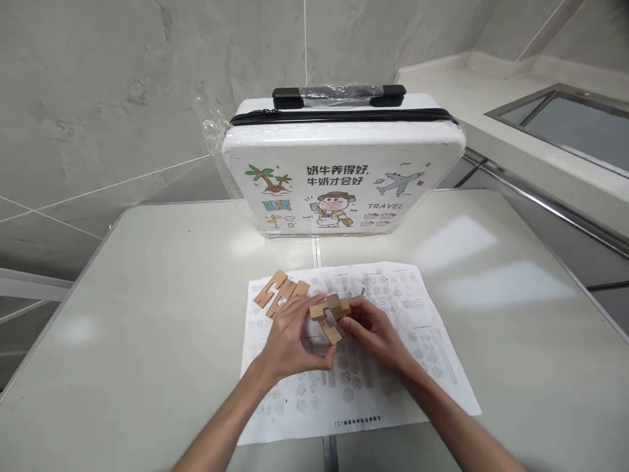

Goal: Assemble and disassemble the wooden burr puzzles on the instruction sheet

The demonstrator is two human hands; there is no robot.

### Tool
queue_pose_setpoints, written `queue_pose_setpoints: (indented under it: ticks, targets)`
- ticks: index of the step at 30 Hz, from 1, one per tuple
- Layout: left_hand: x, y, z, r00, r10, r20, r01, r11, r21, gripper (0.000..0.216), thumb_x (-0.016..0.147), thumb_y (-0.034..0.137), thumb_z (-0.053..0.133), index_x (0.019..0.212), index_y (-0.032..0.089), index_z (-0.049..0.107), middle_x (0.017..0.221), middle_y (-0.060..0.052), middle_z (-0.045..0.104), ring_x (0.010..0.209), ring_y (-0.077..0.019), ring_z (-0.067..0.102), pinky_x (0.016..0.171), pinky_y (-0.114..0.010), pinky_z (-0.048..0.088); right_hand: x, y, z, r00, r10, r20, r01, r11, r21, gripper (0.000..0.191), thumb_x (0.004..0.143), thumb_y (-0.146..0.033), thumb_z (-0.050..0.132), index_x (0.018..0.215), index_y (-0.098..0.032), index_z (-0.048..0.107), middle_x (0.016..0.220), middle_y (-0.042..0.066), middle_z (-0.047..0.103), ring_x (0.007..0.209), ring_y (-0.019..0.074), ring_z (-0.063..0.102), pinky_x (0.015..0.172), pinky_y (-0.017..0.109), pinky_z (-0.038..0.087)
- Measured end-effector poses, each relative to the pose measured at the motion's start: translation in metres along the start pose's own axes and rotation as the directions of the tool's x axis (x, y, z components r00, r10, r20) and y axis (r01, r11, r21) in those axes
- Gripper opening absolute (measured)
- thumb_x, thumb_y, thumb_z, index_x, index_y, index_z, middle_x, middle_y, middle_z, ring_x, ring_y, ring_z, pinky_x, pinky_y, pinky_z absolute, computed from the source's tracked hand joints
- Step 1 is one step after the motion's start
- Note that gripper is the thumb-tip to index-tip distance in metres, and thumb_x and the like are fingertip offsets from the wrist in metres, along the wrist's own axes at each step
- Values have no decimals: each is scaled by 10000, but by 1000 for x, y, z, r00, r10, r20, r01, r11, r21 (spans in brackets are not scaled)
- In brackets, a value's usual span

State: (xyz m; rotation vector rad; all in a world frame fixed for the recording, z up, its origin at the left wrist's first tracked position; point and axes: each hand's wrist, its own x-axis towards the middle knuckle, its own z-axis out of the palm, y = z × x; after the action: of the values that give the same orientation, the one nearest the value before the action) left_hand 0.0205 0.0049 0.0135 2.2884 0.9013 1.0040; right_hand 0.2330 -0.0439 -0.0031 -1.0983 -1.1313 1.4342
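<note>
Between my two hands, above a printed sheet, are several notched wooden puzzle pieces (330, 332) joined at angles with a gap in the middle. My left hand (289, 337) grips them from the left, its thumb at the lower end and its fingers along the upper left. From the right, my right hand (376, 331) pinches the other side between thumb and fingers. Several flat wooden pieces with cut-out slots (271, 290) lie at the sheet's upper left corner, partly hidden behind my left hand. The paper sheet (413, 367) carries small printed diagrams.
A white suitcase (344, 141) in clear plastic wrap, with cartoon prints, stands at the back of the pale table (147, 341). A seam runs across the tabletop's middle. Grey wall panels (122, 98) rise behind; a counter with a sink (570, 118) is at the right.
</note>
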Motion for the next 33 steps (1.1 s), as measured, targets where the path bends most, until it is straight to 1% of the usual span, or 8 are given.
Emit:
queue_pose_setpoints:
  ticks: [4,11,17,21,24,26,29,33]
  targets:
    - [3,-4,-3,999,-3,34,-2,990,144,674,688,300,833,1318,197,618,1320,-163,711,1221,-380,689,1035,-556,572,2,0,-2,996,-17,-82,16,1000,-13,228,1023,-444,696,1126,-242,672,828,-10,610,661,146,578,631,298,463]
    - [5,-4,-3,983,17,184,-66,963,261,524,805,302,753,1292,180,606,1419,-202,662,1471,-409,522,1209,-611,442,2,-5,-2,996,-4,-93,1,999,-33,238,1026,-457,684,1134,-245,668,781,-20,580,640,151,552,605,300,441]
    - [6,-5,-5,974,-17,226,-48,959,279,823,801,248,706,1576,188,435,1526,-154,611,1577,-415,374,1287,-659,318,2,-8,-2,997,-4,-74,0,999,-53,227,1031,-464,673,1112,-252,664,795,-15,586,657,160,561,627,313,457]
    - [6,-6,-6,986,-43,163,-6,957,290,885,812,220,704,1628,225,360,1606,-137,536,1573,-423,358,1247,-663,377,2,-7,-2,998,-2,-70,-4,997,-77,240,1034,-477,666,1107,-248,661,790,-10,590,658,163,567,625,314,463]
    - [5,-5,-6,998,-8,67,-8,971,238,785,868,356,756,1569,222,428,1533,-154,588,1506,-424,434,1197,-648,431,2,-7,-2,998,-6,-59,1,995,-96,247,1040,-483,654,1117,-248,660,801,-5,603,668,166,575,634,315,470]
    - [5,-5,-6,1000,10,8,-11,980,201,618,938,403,722,1488,225,502,1437,-147,649,1431,-397,508,1161,-626,458,1,-7,-2,999,-11,-40,6,993,-114,251,1043,-484,648,1123,-247,661,813,2,622,667,166,574,634,315,470]
    - [7,-3,-5,998,-6,-59,15,988,155,259,1034,289,620,1289,249,612,1252,-92,730,1306,-324,597,1099,-560,501,1,-9,-1,1000,-16,0,15,991,-136,243,1052,-474,633,1125,-244,661,810,10,641,666,172,575,628,317,466]
    - [10,-1,-4,990,-48,-136,60,994,88,87,1010,232,664,1093,253,648,1084,-50,750,1166,-273,643,1010,-494,551,0,-10,2,997,-29,69,43,980,-196,223,1056,-460,620,1110,-248,664,817,18,657,683,182,584,642,326,481]
